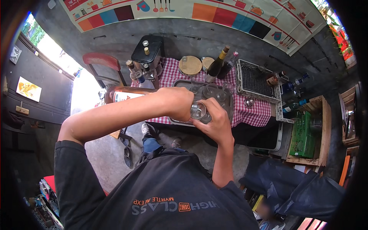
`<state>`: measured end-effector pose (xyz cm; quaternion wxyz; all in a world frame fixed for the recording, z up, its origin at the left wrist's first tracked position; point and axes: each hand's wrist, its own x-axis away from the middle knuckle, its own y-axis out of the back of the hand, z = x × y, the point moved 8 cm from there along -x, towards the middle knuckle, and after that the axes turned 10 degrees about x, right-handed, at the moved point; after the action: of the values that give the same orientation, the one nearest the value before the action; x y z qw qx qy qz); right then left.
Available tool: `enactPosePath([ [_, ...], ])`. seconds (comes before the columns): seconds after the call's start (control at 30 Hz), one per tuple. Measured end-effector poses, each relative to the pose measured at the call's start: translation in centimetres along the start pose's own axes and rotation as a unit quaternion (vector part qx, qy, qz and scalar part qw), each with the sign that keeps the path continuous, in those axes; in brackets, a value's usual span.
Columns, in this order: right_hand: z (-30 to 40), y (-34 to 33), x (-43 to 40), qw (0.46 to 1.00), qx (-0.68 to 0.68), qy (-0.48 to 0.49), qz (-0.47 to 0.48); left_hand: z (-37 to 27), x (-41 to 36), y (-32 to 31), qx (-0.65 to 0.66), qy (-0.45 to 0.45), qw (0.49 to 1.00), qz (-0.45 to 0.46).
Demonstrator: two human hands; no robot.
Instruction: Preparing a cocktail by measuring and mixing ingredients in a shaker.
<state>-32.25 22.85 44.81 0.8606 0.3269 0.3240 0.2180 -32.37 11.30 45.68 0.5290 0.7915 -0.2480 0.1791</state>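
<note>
My left hand [178, 102] is closed around the neck of a glass bottle [115, 95] with pinkish-amber liquid, which lies almost level, its body to the left behind my forearm. The bottle's mouth is hidden by my fist, close to a small clear glass [197, 110]. My right hand [215, 119] grips that glass from the right, over the near edge of a metal tray [228, 112]. Several clear glasses [209, 90] stand on the tray beyond my hands. I cannot tell whether liquid is flowing.
On the checked tablecloth [169, 69] are a round wooden board [190, 65], a dark wine bottle [217, 64] and another dark bottle [228, 65]. Several bottles [146, 72] stand back left. A white wire basket [256, 82] is at right, near a wooden crate [324, 129]. A red-backed chair [102, 61] stands left.
</note>
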Motion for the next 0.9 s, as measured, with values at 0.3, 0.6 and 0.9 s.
enactPosePath([
  [0.3,-0.4,-0.6,0.2,1.000,-0.001,-0.004,-0.004,0.6,-0.3,-0.7,-0.007,0.028,1.000,0.009],
  [0.6,-1.1,-1.2,1.0,1.000,-0.015,-0.021,-0.005,0.7,-1.2,-1.9,-0.018,0.041,0.998,0.046],
  [0.9,-1.1,-1.1,1.5,0.999,-0.049,-0.019,-0.007,0.4,-1.2,-2.0,-0.014,0.025,1.000,0.008],
])
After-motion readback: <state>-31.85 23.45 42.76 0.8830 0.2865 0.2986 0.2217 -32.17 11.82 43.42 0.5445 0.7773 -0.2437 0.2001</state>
